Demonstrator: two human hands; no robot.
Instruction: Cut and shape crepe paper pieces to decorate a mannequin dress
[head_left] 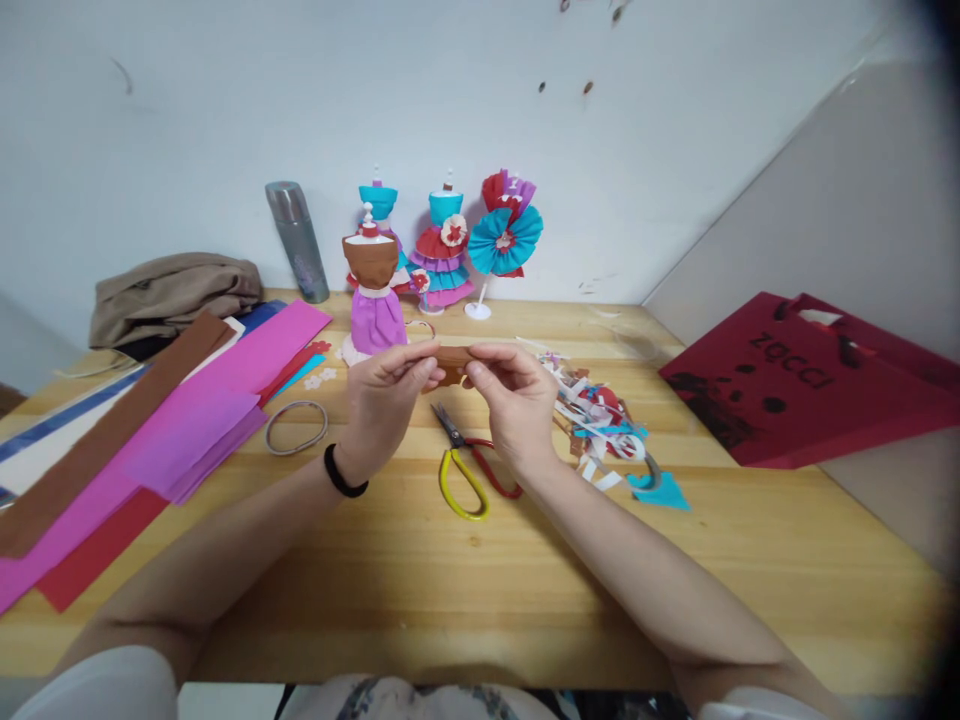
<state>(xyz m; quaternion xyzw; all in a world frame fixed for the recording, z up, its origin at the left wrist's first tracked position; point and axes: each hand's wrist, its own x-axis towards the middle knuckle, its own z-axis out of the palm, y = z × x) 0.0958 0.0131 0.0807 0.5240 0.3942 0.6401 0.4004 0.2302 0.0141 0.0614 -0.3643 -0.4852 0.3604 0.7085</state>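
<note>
Between my two hands I hold a small folded strip of brown paper point(454, 355) above the table. My left hand point(386, 405), with a black band at its wrist, pinches the strip's left end. My right hand point(517, 400) pinches the right end between thumb and fingers. Below them lie scissors point(465, 480) with one yellow and one red handle, blades parted. Just behind my left hand stands a small dress-form figure point(375, 290) in a brown top and purple skirt. Further back are more decorated figures point(442, 250) in blue, red and purple paper.
Long coloured paper sheets point(187, 410) lie at left beside a roll of tape point(296, 428) and paper flowers point(320, 378). A flask point(298, 240) and brown cloth point(180, 295) are behind. Paper scraps point(600, 420) are at right, with a red bag point(802, 380) beyond.
</note>
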